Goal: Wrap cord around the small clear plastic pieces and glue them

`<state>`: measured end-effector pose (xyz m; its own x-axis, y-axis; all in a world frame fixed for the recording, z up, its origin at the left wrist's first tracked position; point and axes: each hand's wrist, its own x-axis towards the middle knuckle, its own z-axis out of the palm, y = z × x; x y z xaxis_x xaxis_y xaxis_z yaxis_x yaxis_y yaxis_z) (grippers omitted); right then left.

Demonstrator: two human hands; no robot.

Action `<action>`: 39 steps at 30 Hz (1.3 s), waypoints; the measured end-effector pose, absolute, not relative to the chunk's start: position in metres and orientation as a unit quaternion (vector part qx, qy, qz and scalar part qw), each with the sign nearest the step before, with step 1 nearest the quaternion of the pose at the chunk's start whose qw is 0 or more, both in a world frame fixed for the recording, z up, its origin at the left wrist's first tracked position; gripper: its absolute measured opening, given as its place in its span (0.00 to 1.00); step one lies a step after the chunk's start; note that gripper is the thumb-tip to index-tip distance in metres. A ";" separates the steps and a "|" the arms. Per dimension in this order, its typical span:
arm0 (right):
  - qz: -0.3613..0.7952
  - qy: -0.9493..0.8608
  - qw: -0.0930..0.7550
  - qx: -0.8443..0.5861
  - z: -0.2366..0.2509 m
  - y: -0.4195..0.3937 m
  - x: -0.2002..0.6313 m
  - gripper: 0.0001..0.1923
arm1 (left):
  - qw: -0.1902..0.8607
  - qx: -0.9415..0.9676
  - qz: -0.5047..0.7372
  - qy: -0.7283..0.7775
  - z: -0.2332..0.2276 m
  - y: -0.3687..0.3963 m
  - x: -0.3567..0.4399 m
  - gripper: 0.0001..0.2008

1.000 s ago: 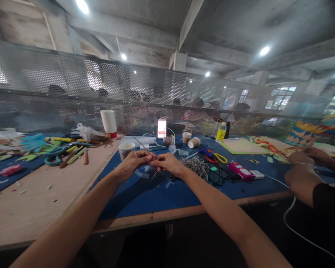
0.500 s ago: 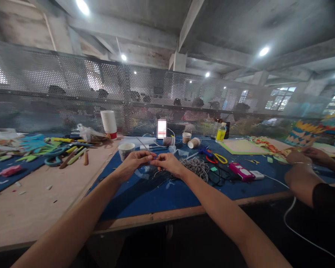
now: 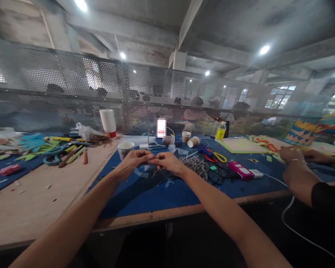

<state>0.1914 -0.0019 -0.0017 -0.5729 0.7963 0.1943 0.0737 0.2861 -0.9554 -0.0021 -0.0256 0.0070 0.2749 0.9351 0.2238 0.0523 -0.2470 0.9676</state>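
My left hand (image 3: pixel 133 160) and my right hand (image 3: pixel 168 162) meet fingertip to fingertip above the blue mat (image 3: pixel 145 206). Both are closed in a pinch on a thin grey cord (image 3: pixel 149 139), whose free end stands up from between the fingers. The exact grip is partly hidden by the fingertips. Just right of my right hand lies a tangled pile of grey cord (image 3: pixel 197 167). A white paper cup (image 3: pixel 125 149) stands behind my left hand. Beyond the fingers is a spool (image 3: pixel 168 140) near a bright phone screen (image 3: pixel 161 127).
Scissors (image 3: pixel 54 158) and wooden-handled tools lie at the left, near stacked cups (image 3: pixel 107 123). Scissors with a yellow handle (image 3: pixel 220 158), a magenta box (image 3: pixel 241 170) and a yellow bottle (image 3: pixel 220 131) are at the right. A co-worker's arms (image 3: pixel 300 175) reach in there; a white cable (image 3: pixel 283 212) hangs down.
The cord's free end has swung from a leftward tilt to nearly upright. My hands stay together in almost the same spot. The co-worker's hands have shifted slightly left.
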 end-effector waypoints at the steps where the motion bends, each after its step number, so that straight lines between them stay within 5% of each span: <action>1: 0.516 -0.723 0.348 -0.300 -0.002 -0.002 0.191 0.24 | 0.466 0.642 0.463 0.394 0.006 -0.025 -0.002 0.13; 39: 0.507 -0.731 0.334 -0.312 -0.003 -0.002 0.192 0.24 | 0.449 0.652 0.461 0.400 0.006 -0.023 -0.003 0.14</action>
